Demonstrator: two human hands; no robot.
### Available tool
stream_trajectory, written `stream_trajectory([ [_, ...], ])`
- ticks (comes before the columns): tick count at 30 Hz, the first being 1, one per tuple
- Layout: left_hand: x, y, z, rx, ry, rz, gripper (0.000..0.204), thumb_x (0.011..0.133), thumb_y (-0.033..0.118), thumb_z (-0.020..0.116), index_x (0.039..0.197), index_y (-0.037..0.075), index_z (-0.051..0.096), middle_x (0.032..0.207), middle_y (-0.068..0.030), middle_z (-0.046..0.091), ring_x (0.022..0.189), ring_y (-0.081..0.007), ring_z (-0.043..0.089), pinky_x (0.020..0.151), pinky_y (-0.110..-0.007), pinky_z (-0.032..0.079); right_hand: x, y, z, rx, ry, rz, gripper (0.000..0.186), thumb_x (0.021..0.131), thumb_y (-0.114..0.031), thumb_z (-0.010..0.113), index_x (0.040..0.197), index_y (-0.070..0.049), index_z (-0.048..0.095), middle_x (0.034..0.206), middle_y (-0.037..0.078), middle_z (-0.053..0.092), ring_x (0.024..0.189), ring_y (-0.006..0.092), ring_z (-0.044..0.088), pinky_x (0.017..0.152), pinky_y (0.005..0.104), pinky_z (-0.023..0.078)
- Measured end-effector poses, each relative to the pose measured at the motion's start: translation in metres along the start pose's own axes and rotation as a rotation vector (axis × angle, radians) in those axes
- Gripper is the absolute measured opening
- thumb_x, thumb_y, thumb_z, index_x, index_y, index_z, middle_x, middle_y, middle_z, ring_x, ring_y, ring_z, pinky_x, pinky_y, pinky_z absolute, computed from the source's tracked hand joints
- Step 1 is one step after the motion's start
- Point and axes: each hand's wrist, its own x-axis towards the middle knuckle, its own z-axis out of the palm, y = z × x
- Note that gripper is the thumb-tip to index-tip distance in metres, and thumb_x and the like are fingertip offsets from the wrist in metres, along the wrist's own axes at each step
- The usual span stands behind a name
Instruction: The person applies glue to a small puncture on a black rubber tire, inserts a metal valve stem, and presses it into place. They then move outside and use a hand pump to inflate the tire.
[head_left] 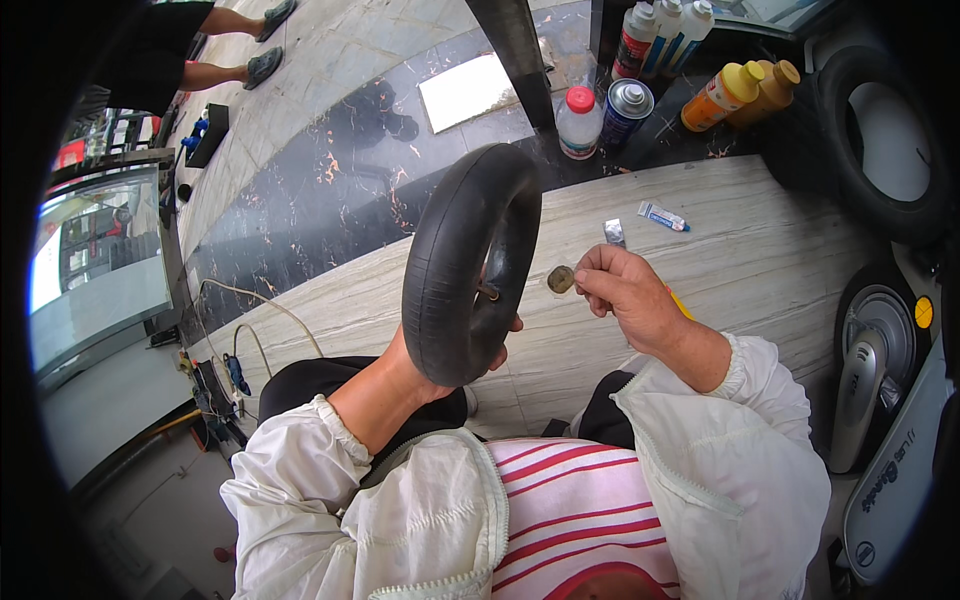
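A black, inflated rubber inner tube [440,270] stands upright in front of me, its brass valve [488,293] showing inside the ring. My left hand [408,366] is closed round its lower part from behind, with only some fingertips visible at the right side. To the right of the tube, my right hand [630,292] pinches a small round grey-brown patch [560,279] between thumb and fingers, apart from the rubber. Beyond that hand, a small silver packet [614,233] and a blue-and-white glue tube [664,217] lie on the floor. Something yellow [682,304] is partly hidden by my right wrist.
A red-capped bottle [579,124], a spray can [628,110] and yellow bottles [722,96] stand beyond, near a dark post [512,55]. At right are a tyre [835,150] and scooter parts [868,365]. Cables [262,297] lie left. Another person's legs [225,45] show far left.
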Motion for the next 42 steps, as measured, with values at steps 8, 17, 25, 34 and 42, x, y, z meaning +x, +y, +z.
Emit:
stream_trajectory([
  [8,0.0,0.001,-0.002,0.02,-0.026,0.005,0.032,0.097,0.042,0.039,0.104,0.015,0.055,0.089,-0.0156,0.064,0.045,-0.0246,0.054,0.037,-0.029,0.041,0.002,0.001,0.0,0.006,-0.003,0.007,0.011,0.091,-0.016,0.059,0.09,-0.005,0.056,0.077,0.0,0.054,0.063,0.0061,0.045,0.059,0.0214,0.037],
  [17,0.002,-0.002,-0.006,-0.024,0.006,0.013,0.036,0.095,0.044,0.042,0.107,0.013,0.056,0.089,-0.0162,0.064,0.045,-0.0237,0.053,0.038,-0.029,0.041,0.002,0.002,-0.001,0.022,-0.004,-0.001,0.01,0.091,-0.015,0.058,0.09,-0.005,0.056,0.077,0.0,0.054,0.063,0.006,0.044,0.058,0.0214,0.036],
  [25,0.001,-0.001,-0.01,-0.02,0.033,-0.044,0.035,0.093,0.044,0.048,0.101,0.012,0.057,0.088,-0.0161,0.063,0.05,-0.0247,0.056,0.036,-0.029,0.038,0.002,0.001,-0.001,0.004,0.01,0.001,0.01,0.092,-0.015,0.058,0.089,-0.005,0.056,0.076,-0.001,0.053,0.064,0.0061,0.043,0.058,0.0212,0.036],
  [34,0.002,-0.002,-0.013,-0.027,0.033,-0.044,0.038,0.092,0.046,0.051,0.103,0.01,0.057,0.088,-0.0161,0.063,0.052,-0.026,0.058,0.035,-0.029,0.038,0.001,0.0,-0.001,0.007,0.002,0.005,0.011,0.092,-0.016,0.058,0.09,-0.006,0.056,0.076,-0.001,0.052,0.064,0.0061,0.043,0.059,0.0212,0.036],
  [42,0.003,-0.002,-0.016,-0.088,0.015,-0.091,0.041,0.093,0.046,0.049,0.104,0.007,0.054,0.089,-0.0197,0.063,0.054,-0.0279,0.059,0.033,-0.028,0.041,0.002,0.003,-0.001,0.008,0.008,-0.016,0.011,0.091,-0.015,0.057,0.092,-0.003,0.057,0.074,-0.001,0.052,0.063,0.0056,0.044,0.056,0.0208,0.037],
])
